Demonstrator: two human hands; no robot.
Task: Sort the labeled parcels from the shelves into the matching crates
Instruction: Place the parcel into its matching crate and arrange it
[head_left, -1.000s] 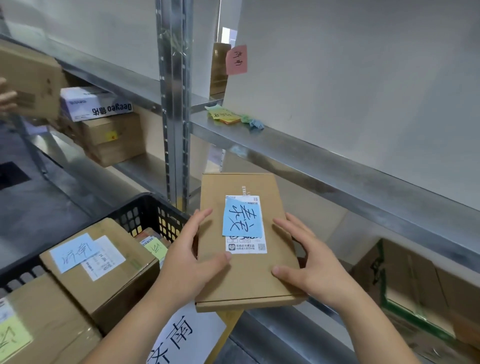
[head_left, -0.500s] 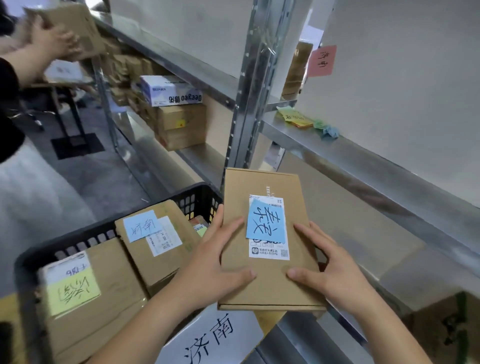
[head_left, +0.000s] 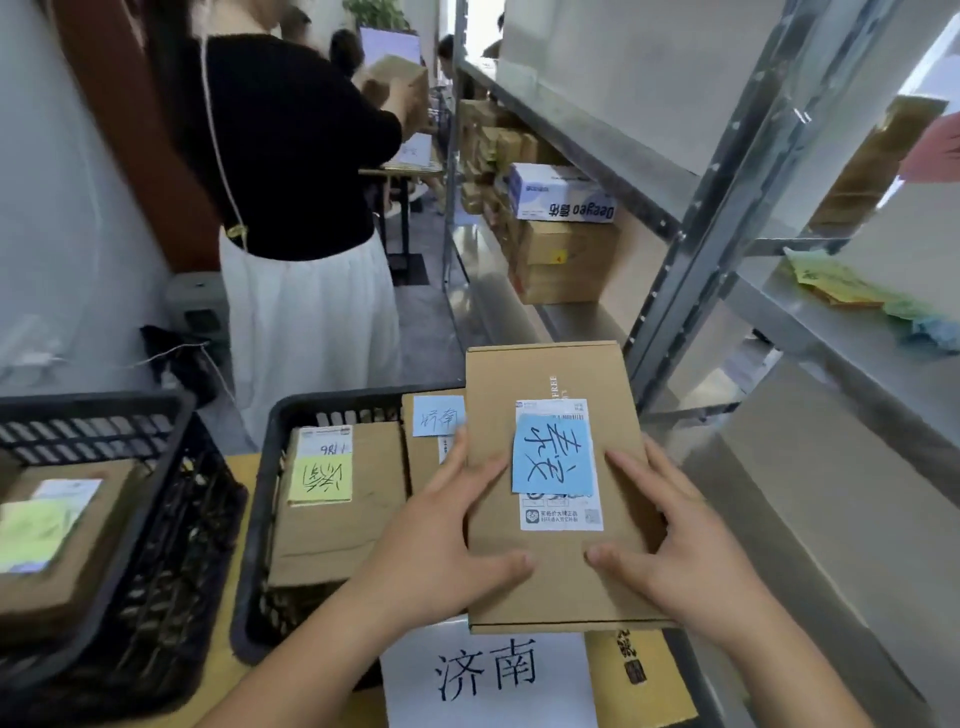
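Here, the flat brown cardboard parcel (head_left: 550, 374) bearing a white printed label and a blue handwritten note (head_left: 552, 454) is held above the right edge of the black perforated plastic crate (head_left: 254, 519). The left hand (head_left: 441, 545) grips its left edge, thumb on top. The right hand (head_left: 680, 551) grips its right edge likewise. Inside the crate lie more brown parcels, one with a yellow note (head_left: 319, 480). A white paper sign (head_left: 488, 675) hangs on the crate front. The grey metal shelving (head_left: 727, 182) stands at the right.

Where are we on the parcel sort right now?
Done: several labeled parcels already lie in the 济南 crate and one in the left crate. In hand: left hand and right hand hold the parcel with the blue note over the crate's right end. Left: boxes remain on the shelf.
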